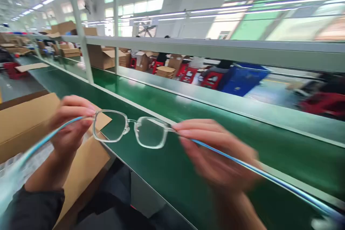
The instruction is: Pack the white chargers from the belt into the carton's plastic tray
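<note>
Held up in front of me is a pair of eyeglasses (132, 120) with a clear frame and bluish temples, its arms unfolded toward me. My left hand (70, 125) pinches the left temple close to the hinge. On the other side, my right hand (215, 151) grips the right temple near its hinge, fingers closed on it. Both temples run back toward the camera and blur at the lower edges. Below the glasses lies the green bench surface (161, 165), with the lenses apart from it.
An open cardboard box (27, 122) stands at my left, with clear plastic-looking items inside. A white metal post (81, 36) and a long shelf rail (202, 48) cross ahead. Beyond are cardboard boxes (102, 57), red stools (211, 79) and a blue bin (239, 79).
</note>
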{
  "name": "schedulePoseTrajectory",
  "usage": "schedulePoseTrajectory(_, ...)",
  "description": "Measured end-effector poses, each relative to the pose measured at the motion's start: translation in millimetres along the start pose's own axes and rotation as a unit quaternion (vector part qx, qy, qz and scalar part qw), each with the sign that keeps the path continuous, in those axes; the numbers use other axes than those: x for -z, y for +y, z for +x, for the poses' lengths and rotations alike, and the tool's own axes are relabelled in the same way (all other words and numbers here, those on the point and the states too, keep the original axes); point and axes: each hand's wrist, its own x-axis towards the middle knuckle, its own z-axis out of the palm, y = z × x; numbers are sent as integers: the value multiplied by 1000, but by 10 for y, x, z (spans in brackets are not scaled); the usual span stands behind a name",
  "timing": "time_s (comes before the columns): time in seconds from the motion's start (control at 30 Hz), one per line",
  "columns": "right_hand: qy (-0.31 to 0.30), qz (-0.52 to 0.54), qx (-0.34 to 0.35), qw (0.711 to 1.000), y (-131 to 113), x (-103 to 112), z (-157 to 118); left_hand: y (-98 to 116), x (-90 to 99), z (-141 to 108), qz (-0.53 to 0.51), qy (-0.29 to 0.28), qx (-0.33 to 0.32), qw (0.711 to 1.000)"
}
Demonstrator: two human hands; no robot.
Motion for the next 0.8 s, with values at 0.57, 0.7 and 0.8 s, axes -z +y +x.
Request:
schedulePoseTrajectory(0.57,-136,60,-139,979,456,11,-794,-419,-497,-202,-119,-397,321,851)
schedulePoseTrajectory(0.7,-154,60,-158,973,466,-37,-828,-352,-445,-214,9,-435,198,878)
schedulePoseTrajectory(0.8,-149,11,-162,975,438,-34,-834,-343,-436,-220,115,-447,113,880)
